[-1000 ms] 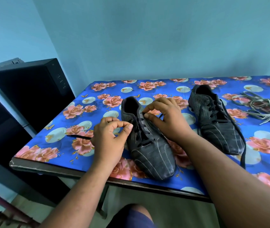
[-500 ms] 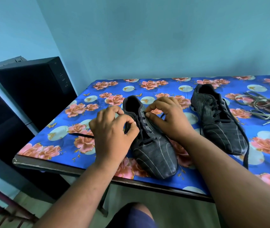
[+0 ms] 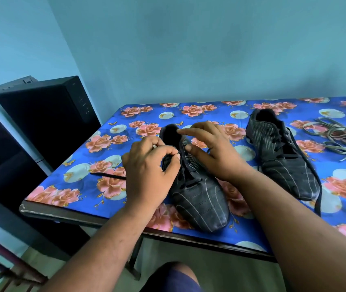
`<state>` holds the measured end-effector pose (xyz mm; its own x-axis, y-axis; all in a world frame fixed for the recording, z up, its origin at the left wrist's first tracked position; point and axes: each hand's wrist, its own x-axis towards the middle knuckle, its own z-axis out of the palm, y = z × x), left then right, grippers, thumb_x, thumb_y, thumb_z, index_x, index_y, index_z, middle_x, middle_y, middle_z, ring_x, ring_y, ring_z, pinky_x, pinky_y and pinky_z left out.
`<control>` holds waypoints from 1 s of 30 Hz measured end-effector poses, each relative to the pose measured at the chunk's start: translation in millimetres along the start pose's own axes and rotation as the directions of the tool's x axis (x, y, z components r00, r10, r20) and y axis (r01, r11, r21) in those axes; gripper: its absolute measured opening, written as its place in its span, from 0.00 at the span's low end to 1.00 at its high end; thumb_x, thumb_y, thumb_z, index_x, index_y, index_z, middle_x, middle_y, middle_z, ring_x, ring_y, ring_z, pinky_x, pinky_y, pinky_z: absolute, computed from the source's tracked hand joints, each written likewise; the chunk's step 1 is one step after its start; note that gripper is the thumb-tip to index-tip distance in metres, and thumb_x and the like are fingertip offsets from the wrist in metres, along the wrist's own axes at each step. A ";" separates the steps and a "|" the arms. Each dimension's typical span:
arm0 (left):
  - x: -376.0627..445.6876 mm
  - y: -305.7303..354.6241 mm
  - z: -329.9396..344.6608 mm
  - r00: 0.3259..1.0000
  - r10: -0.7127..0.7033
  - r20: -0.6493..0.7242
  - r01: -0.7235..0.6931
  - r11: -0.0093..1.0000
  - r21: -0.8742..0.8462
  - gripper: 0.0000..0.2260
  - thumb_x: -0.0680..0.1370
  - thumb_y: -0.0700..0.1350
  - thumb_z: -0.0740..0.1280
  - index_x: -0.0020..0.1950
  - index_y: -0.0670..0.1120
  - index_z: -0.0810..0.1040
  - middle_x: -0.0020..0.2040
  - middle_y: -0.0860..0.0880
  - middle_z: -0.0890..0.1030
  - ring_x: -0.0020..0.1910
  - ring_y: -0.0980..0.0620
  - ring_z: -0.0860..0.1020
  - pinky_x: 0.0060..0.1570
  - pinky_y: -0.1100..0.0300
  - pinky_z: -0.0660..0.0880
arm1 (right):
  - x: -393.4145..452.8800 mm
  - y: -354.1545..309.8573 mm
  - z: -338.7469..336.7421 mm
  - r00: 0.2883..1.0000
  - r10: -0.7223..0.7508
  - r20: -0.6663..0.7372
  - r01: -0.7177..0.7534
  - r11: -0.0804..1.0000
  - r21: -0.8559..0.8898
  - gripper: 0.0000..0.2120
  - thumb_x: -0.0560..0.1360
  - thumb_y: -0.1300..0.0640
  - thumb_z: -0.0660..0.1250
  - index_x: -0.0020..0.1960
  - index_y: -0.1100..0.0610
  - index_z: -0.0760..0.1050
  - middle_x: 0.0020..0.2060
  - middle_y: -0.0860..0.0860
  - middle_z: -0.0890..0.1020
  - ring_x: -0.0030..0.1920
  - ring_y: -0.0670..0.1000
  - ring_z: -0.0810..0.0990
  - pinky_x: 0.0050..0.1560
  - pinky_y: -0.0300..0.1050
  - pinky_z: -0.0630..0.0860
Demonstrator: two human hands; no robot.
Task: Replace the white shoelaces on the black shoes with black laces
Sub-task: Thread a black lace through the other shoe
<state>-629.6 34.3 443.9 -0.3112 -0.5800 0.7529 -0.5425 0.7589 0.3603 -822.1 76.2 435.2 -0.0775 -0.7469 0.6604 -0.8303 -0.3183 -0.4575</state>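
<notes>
Head view: the near black striped leather shoe [image 3: 197,199] lies on the flower-printed blue desk [image 3: 79,182], toe towards the person, its long axis running away from them. The left hand [image 3: 149,171] pinches the thin black lace [image 3: 185,182] at the upper eyelets; the right hand [image 3: 212,150], fingers loosely spread, rests just beside. The discarded white laces [image 3: 341,138] lie far right.

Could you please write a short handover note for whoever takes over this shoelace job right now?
Left hand: pinching the black lace at the near shoe's upper eyelets.
Right hand: fingers spread and loose, resting on that shoe's far side.
Far shoe: black lace threaded, ends untied, one trailing toward the table edge.
White laces: off both shoes, piled at the right on the tablecloth.
Left: finish the top eyelets, then tie both shoes.
</notes>
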 end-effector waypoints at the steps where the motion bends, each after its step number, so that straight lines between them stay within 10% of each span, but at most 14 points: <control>1: 1.6 -0.7 -0.3 0.999 0.037 0.010 -0.037 0.999 -0.003 0.05 0.74 0.52 0.72 0.47 0.54 0.84 0.52 0.56 0.77 0.56 0.51 0.76 0.52 0.51 0.68 | 0.4 0.6 0.8 0.999 -0.011 0.045 0.012 1.000 -0.027 0.16 0.81 0.46 0.63 0.68 0.38 0.75 0.59 0.43 0.75 0.61 0.51 0.71 0.64 0.55 0.67; 7: 25.7 -16.5 -2.0 0.890 -0.082 0.449 0.268 0.890 -0.369 0.16 0.76 0.60 0.60 0.60 0.61 0.79 0.57 0.60 0.83 0.62 0.58 0.79 0.69 0.41 0.69 | 4.7 7.2 -6.2 0.991 -0.056 0.125 0.049 0.997 0.058 0.13 0.81 0.50 0.64 0.65 0.46 0.78 0.55 0.48 0.77 0.58 0.50 0.75 0.62 0.54 0.72; 12: 73.7 -10.7 -5.0 0.645 -0.208 0.735 0.439 0.889 -0.134 0.16 0.76 0.54 0.67 0.52 0.43 0.84 0.48 0.46 0.83 0.52 0.47 0.78 0.59 0.52 0.70 | 5.0 7.1 -10.3 0.988 -0.083 0.131 0.071 0.993 0.092 0.11 0.80 0.57 0.67 0.62 0.52 0.79 0.54 0.49 0.77 0.55 0.44 0.74 0.59 0.37 0.69; 20: 113.0 -3.7 -8.7 0.360 -0.255 0.897 0.452 0.889 0.072 0.08 0.78 0.49 0.73 0.53 0.47 0.86 0.51 0.57 0.82 0.57 0.63 0.73 0.60 0.61 0.63 | 3.6 12.4 -10.3 0.993 -0.062 0.103 0.053 0.995 0.090 0.11 0.80 0.56 0.68 0.62 0.50 0.79 0.55 0.48 0.79 0.57 0.49 0.76 0.59 0.43 0.71; 25: 115.3 -11.1 -8.9 0.335 -0.272 0.902 0.478 0.874 0.086 0.12 0.65 0.59 0.74 0.44 0.55 0.88 0.58 0.57 0.83 0.68 0.57 0.71 0.74 0.52 0.60 | 4.1 11.4 -8.2 0.993 -0.074 0.096 0.062 0.991 0.119 0.11 0.80 0.57 0.67 0.62 0.52 0.79 0.55 0.47 0.78 0.56 0.46 0.75 0.60 0.43 0.71; 30: 118.0 -2.8 -3.7 0.339 -0.319 0.885 0.500 0.858 0.118 0.08 0.75 0.48 0.73 0.51 0.48 0.86 0.59 0.55 0.81 0.64 0.57 0.71 0.67 0.59 0.61 | 3.0 10.2 -9.0 0.994 -0.051 0.097 0.036 0.987 0.155 0.11 0.80 0.59 0.68 0.61 0.48 0.79 0.54 0.45 0.77 0.56 0.42 0.73 0.58 0.39 0.69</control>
<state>-661.9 -35.1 533.8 -0.6229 -0.7009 -0.3474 -0.7130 0.3260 0.6208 -835.8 75.9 437.8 0.0190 -0.7825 0.6223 -0.7366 -0.4319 -0.5205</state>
